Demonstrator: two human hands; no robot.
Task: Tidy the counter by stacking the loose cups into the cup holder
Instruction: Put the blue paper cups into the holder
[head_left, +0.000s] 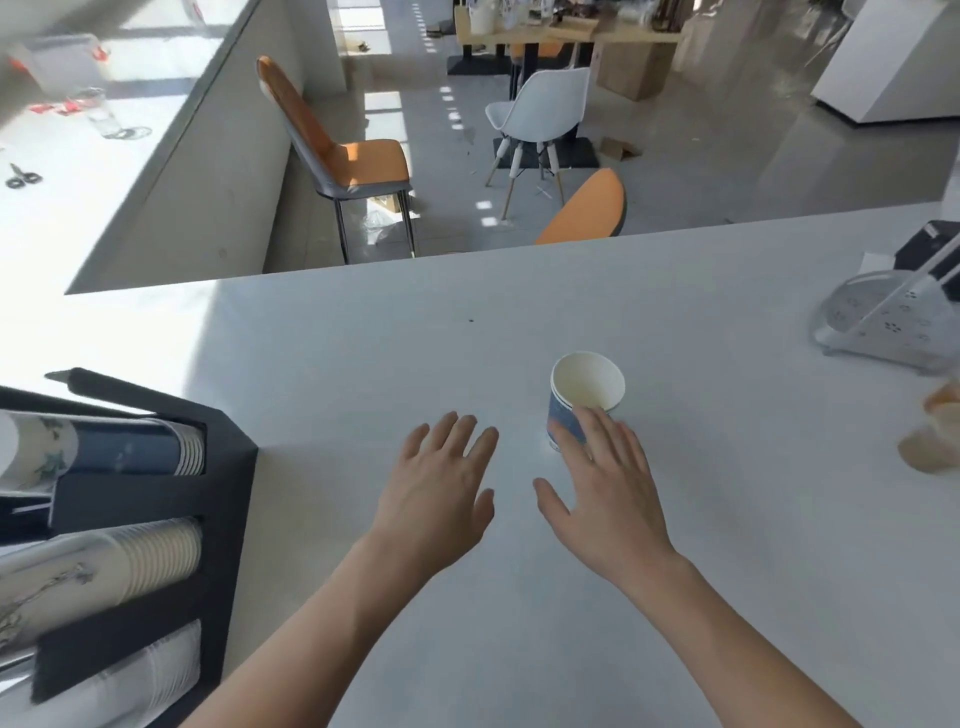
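A paper cup (581, 400) stands upright on the white counter (675, 571), a bit right of the middle. It is blue on the outside and white inside. It looks like more than one cup pushed together, because the rim shows double edges.

The right hand (605, 493) is flat and spread wide, palm down. Its fingertips (589, 418) reach the near side of the cup and seem to touch it, but the fingers are straight and not wrapped round it. The left hand (441, 486) is just beside the right one, to the left. It is also flat, with fingers straight and a little apart, and it holds nothing.

At the near left edge sits the black cup holder (223, 493). Three stacks of cups lie on their sides in it: a blue stack (130, 449) at the far end, a cream stack (140, 561) in the middle, and a clear stack (135, 670) nearest.

Far right on the counter is a white stand (878, 327). At the right edge is a blurry brown cup (935, 431). Beyond the counter are an orange chair (353, 161) and a white chair (545, 109).
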